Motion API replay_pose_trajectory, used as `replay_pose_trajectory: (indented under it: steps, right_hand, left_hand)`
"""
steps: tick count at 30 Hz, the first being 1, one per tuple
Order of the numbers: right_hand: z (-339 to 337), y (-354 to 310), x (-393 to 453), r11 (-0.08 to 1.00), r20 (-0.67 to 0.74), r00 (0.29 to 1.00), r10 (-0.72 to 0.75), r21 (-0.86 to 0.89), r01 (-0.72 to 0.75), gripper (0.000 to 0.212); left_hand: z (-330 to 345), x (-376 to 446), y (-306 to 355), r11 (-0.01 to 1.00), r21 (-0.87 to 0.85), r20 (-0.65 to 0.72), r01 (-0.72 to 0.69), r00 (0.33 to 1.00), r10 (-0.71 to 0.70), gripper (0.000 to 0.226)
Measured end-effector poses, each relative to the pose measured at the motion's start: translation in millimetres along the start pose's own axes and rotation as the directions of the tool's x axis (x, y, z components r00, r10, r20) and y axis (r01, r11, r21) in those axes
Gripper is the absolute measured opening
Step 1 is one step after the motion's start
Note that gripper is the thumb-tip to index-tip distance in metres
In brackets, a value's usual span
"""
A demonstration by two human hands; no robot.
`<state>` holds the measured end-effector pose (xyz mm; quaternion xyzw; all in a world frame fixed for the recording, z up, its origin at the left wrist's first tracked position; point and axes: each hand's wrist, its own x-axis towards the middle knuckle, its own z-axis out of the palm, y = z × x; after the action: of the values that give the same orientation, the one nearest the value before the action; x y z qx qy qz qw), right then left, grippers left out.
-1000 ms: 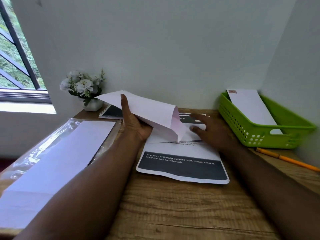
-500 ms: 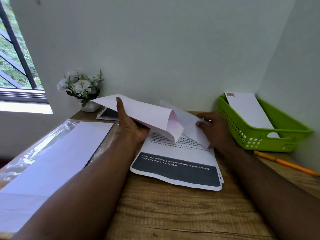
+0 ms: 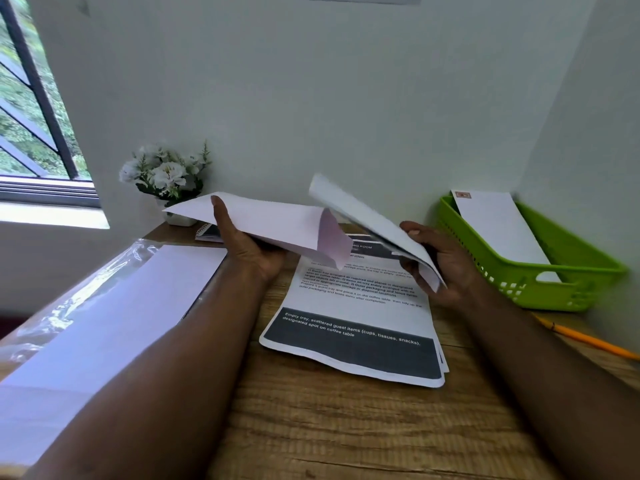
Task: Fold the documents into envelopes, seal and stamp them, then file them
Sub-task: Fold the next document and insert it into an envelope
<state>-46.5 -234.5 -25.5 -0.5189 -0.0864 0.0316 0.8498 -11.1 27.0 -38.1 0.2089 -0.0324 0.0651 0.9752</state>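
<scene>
A wooden surface (image 3: 346, 427) with a coarse grain is filling the lower half of the frame, running back to a pale wall that is meeting a second wall at the right to form a corner. At the upper left a window (image 3: 31, 109) with dark bars is showing green foliage outside. A small pot of white flowers (image 3: 166, 174) is standing on the surface against the wall, left of centre.

The left hand (image 3: 249, 247) is holding a white envelope (image 3: 277, 223) above the surface at centre frame, its grip closed around the envelope with the thumb lying on top; the envelope's open mouth is facing right. The right hand (image 3: 440, 261) is gripping a folded document (image 3: 374, 223), tilted, just beside that mouth, fingers curled around its lower edge.

Beneath both hands a stack of printed sheets (image 3: 356, 327) with dark bands is lying flat on the surface. At the left a clear plastic pack of envelopes (image 3: 104, 306) is lying lengthwise. At the right a green basket (image 3: 540, 292) is sitting in the corner, a stamped envelope (image 3: 498, 226) leaning inside it. A yellow pencil (image 3: 588, 339) is lying just in front of the basket.
</scene>
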Motion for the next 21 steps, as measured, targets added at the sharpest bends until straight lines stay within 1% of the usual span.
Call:
replay_pose_trajectory:
  steps: [2, 3, 5, 7, 9, 11, 13, 15, 18, 21]
  right_hand:
    - [-1.8, 0.2, -1.4, 0.996, 0.087, 0.993, 0.083, -0.030, -0.080, 0.026]
    - [-2.4, 0.8, -1.6, 0.993, 0.091, 0.989, 0.112, -0.042, -0.109, 0.027]
    - [-3.9, 1.8, -1.9, 0.988, 0.072, 0.988, 0.139, -0.081, -0.133, 0.035]
    - [-5.1, 1.7, -1.5, 0.988, 0.059, 0.988, 0.142, -0.065, -0.138, 0.044]
    - [-5.8, 0.9, -1.4, 0.991, 0.039, 0.991, 0.127, -0.052, -0.125, 0.049]
    - [-7.6, 0.3, -0.8, 0.993, 0.014, 0.994, 0.108, -0.055, -0.107, 0.050]
    - [-8.6, 0.3, -0.4, 0.994, -0.026, 0.995, 0.097, -0.052, -0.099, 0.049]
    - [-9.1, 1.0, 0.0, 0.993, -0.069, 0.993, 0.094, -0.066, -0.099, 0.044]
    - [-8.6, 2.3, 0.6, 0.989, -0.145, 0.986, 0.083, -0.111, -0.100, 0.024]
    - [-6.7, 3.9, -0.3, 0.982, -0.208, 0.976, 0.062, -0.163, -0.097, 0.017]
  left_hand:
    - [-0.1, 0.4, 4.6, 0.999, -0.016, -0.028, -0.040, 0.999, 0.040, 0.071]
    - [-0.8, 1.4, 6.9, 0.998, -0.020, -0.049, -0.055, 0.997, 0.054, 0.072]
    - [-2.8, 3.0, 12.2, 0.998, -0.033, -0.079, -0.061, 0.995, 0.059, 0.081]
    - [-5.2, 4.5, 18.5, 0.997, -0.044, -0.112, -0.056, 0.992, 0.051, 0.088]
    - [-8.6, 5.4, 24.4, 0.997, -0.033, -0.139, -0.071, 0.988, 0.065, 0.085]
    - [-11.0, 4.8, 27.2, 0.995, -0.034, -0.135, -0.093, 0.987, 0.088, 0.075]
    - [-12.0, 3.3, 27.2, 0.994, -0.035, -0.125, -0.100, 0.988, 0.095, 0.071]
    - [-11.5, 2.1, 26.7, 0.995, -0.026, -0.123, -0.101, 0.988, 0.097, 0.073]
    - [-10.3, 2.2, 25.3, 0.996, -0.016, -0.115, -0.083, 0.990, 0.081, 0.081]
    - [-9.0, 0.7, 21.2, 0.999, -0.019, -0.087, -0.044, 0.995, 0.042, 0.088]
